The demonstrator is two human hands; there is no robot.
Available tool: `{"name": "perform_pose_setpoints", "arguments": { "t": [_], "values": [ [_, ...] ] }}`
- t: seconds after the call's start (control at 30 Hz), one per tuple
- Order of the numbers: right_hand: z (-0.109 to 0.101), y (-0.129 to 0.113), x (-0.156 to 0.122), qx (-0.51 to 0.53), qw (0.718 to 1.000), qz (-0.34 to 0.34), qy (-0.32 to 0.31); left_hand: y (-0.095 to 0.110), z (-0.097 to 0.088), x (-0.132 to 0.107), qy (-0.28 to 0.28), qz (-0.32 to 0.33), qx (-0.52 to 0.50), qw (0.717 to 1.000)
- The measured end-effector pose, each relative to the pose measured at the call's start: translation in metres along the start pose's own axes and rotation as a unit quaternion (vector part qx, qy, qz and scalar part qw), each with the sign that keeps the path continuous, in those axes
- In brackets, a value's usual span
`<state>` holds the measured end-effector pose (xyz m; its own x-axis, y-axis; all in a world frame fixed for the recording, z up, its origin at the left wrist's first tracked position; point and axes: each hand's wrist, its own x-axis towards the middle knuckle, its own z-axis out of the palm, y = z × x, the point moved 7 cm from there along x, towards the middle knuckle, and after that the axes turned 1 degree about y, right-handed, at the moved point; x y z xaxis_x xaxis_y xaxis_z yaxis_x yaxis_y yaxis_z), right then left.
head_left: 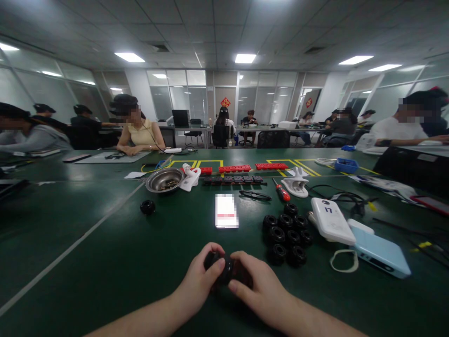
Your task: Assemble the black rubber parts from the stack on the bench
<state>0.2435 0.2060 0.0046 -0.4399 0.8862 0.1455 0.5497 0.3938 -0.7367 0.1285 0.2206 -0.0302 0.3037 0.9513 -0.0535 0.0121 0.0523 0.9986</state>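
Near the table's front edge, a small black wheel (227,267) with a shiny rounded surface is between my two hands. My left hand (205,271) is closed on its left side, the thumb lying across the front. From the right, my right hand (257,283) curls its fingers and thumb round it. Part of the wheel is hidden by the fingers. A cluster of similar black wheels (277,234) lies to the right of my hands. Farther off on the left sits one single black wheel (148,207). A bright phone screen (227,211) faces up straight ahead.
A metal bowl (150,184) holds small brass-coloured parts. Red trays (234,169) and a dark strip of parts (235,180) lie at the back, with glasses (255,195) and a screwdriver (282,192). A white device (331,221) and blue box (380,252) stand right. People sit around.
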Motion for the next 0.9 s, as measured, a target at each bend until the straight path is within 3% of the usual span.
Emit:
{"name": "perform_pose_setpoints", "arguments": {
  "t": [0.17,0.4,0.57,0.77,0.9],
  "values": [
    [0.0046,0.0095,0.0036,0.005,1.0,0.019,0.007,0.0,-0.0018,0.0007,0.01,0.021,-0.025,0.999],
    [-0.0008,0.0011,0.001,0.04,0.999,-0.002,0.028,0.0009,0.0044,0.002,-0.019,-0.011,-0.013,1.0],
    [-0.0004,0.0031,0.0013,0.0,1.0,0.017,0.023,0.0032,0.0026,-0.0013,-0.012,0.005,-0.035,0.999],
    [0.0022,0.0069,0.0042,0.009,1.0,-0.016,0.019,0.0084,0.0064,-0.0031,-0.051,0.04,-0.066,0.996],
    [-0.0012,0.002,0.0021,0.028,0.999,-0.018,0.023,0.0047,0.007,-0.0001,-0.067,0.009,-0.082,0.994]
  ]
}}
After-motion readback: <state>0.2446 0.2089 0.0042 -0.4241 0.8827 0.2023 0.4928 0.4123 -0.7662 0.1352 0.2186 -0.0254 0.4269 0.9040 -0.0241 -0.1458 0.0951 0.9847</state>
